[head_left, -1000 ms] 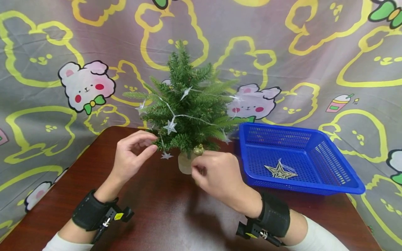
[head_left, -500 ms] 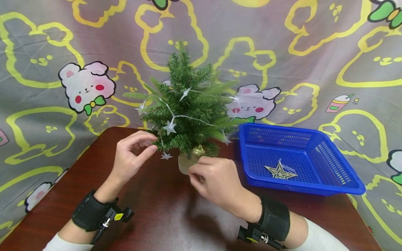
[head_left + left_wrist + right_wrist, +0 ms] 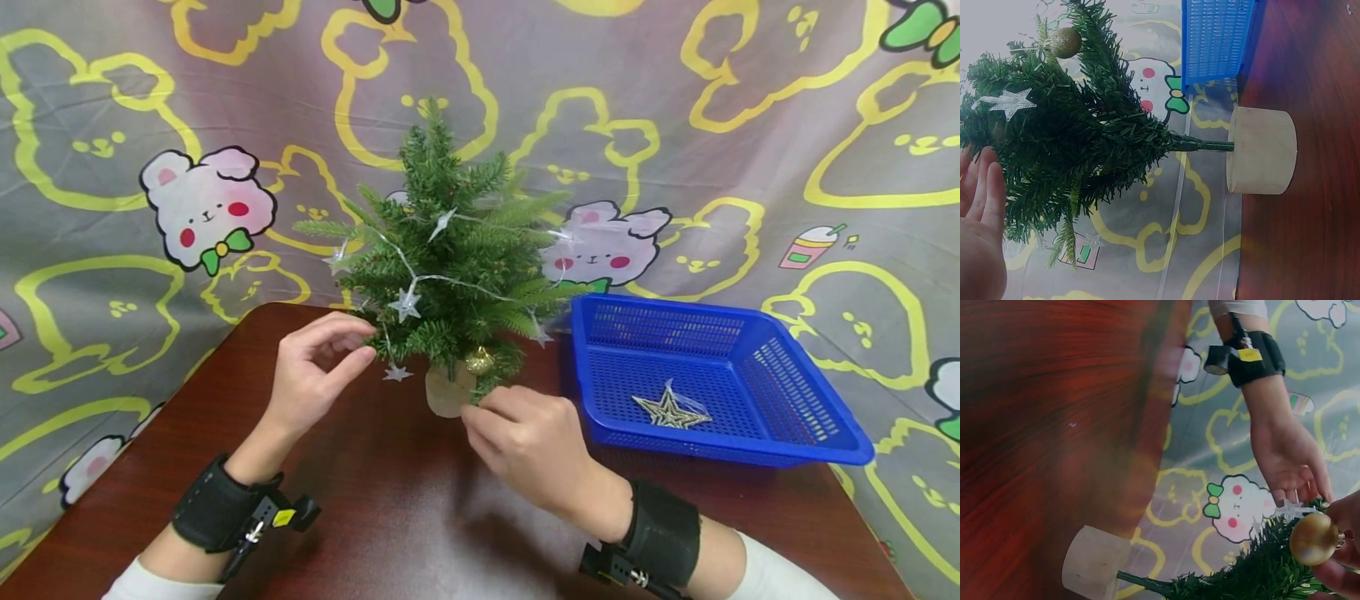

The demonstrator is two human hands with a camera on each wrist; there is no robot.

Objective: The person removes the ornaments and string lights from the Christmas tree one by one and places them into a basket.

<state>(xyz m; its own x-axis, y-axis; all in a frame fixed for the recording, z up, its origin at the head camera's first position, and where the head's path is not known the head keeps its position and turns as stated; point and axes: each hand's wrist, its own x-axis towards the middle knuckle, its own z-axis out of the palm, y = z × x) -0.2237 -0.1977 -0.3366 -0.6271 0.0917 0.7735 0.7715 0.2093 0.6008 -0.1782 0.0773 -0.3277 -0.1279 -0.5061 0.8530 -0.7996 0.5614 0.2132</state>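
Observation:
A small artificial Christmas tree [image 3: 450, 250] on a pale round base [image 3: 447, 390] is draped with clear star string lights [image 3: 405, 305]. One gold glitter ball ornament [image 3: 480, 361] hangs low at its front. My right hand [image 3: 532, 450] is at a low front branch tip. In the right wrist view its fingers pinch a gold ball ornament [image 3: 1314, 539] by the cap; in the head view the hand hides this ball. My left hand [image 3: 315, 371], fingers loosely bent, is at the left branches beside a hanging star. Whether its fingertips touch the needles, I cannot tell.
A blue perforated basket [image 3: 750, 457] stands right of the tree, with a gold star ornament [image 3: 671, 408] in clear wrap inside. Both stand on a dark reddish-brown table [image 3: 360, 500]. A patterned cloth [image 3: 247, 75] hangs close behind.
My right hand has shifted slightly down and right, and the low branch beside it now shows bent down toward the fingers. The hanging gold ball moved slightly. My left hand has stayed still.

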